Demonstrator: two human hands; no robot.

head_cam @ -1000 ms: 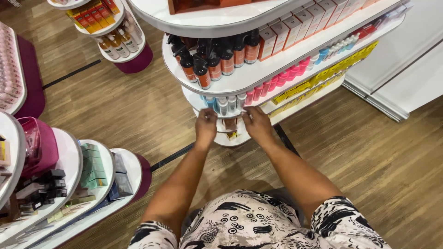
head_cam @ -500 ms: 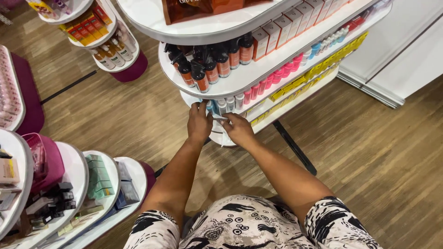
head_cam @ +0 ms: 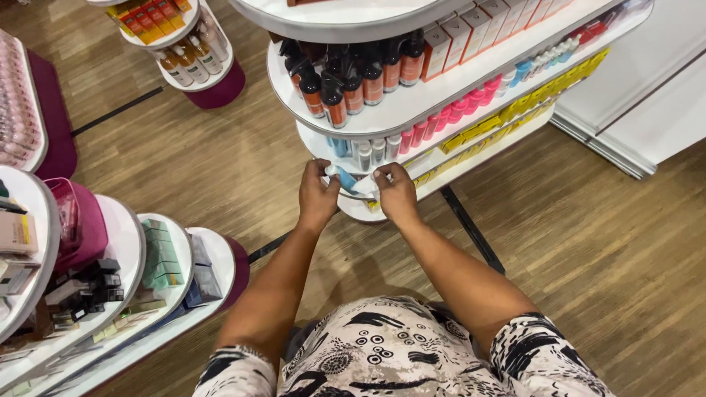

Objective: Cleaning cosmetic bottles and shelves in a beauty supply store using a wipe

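Observation:
My left hand [head_cam: 316, 197] and my right hand [head_cam: 397, 194] together hold a small blue and white tube [head_cam: 344, 179] in front of a white tiered display stand [head_cam: 412, 110]. The left hand's fingers grip the tube's blue end. Fingers of the right hand pinch a white cloth-like piece [head_cam: 366, 185] at the tube's other end. Just above the hands, a row of blue and white tubes [head_cam: 360, 151] stands on the second shelf. Both arms reach forward from my patterned top.
The stand carries dark spray bottles with orange labels [head_cam: 346, 84], orange boxes [head_cam: 471, 37], pink tubes [head_cam: 448, 121] and yellow boxes [head_cam: 515, 117]. Another tiered stand with boxes [head_cam: 158, 257] is at the left, a round stand [head_cam: 195, 55] at the far left. Wooden floor [head_cam: 588, 250] lies to the right.
Both hands pulled back from the lower shelf, and a blue and white tube is now held between them. The view shifted slightly.

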